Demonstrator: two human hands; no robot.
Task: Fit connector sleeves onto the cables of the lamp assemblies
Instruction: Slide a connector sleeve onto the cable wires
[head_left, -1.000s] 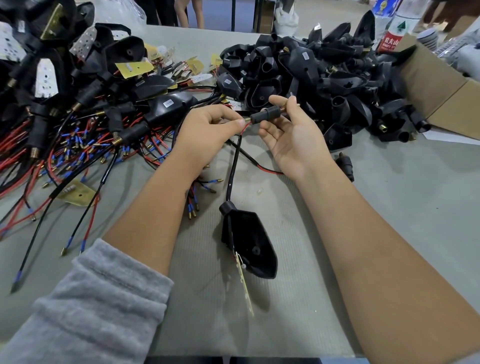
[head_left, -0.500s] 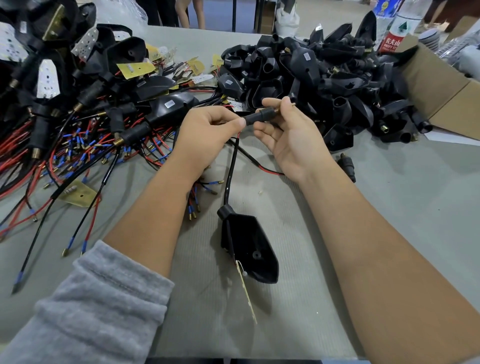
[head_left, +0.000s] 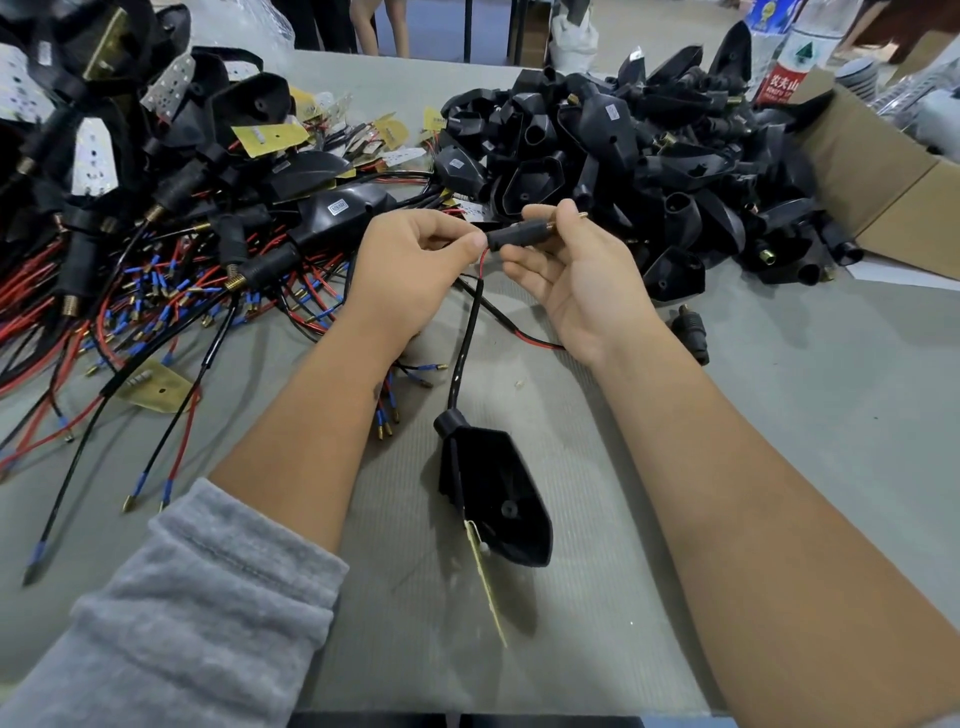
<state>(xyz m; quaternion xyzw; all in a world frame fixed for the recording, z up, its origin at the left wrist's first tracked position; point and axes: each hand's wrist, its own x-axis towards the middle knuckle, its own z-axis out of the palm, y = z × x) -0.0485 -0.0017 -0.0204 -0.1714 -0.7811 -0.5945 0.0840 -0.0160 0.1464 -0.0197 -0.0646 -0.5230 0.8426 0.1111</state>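
— How's your light?
— Even and soft from overhead; your forearms cast only faint shadows on the counter (head_left: 779, 415).
— Sharpness?
— Crisp at the centre; the counter's far edge bows from wide-angle distortion, and the far corners go slightly soft.

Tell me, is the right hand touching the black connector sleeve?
Touching. In the head view the right hand pinches the black connector sleeve between thumb and fingers, with no gap visible; the left hand holds its other end.

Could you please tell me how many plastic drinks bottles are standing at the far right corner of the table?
2: a clear plastic bottle with a red label beside the cardboard box, and a blue-labelled plastic bottle just behind it. Others may be hidden beyond the frame.
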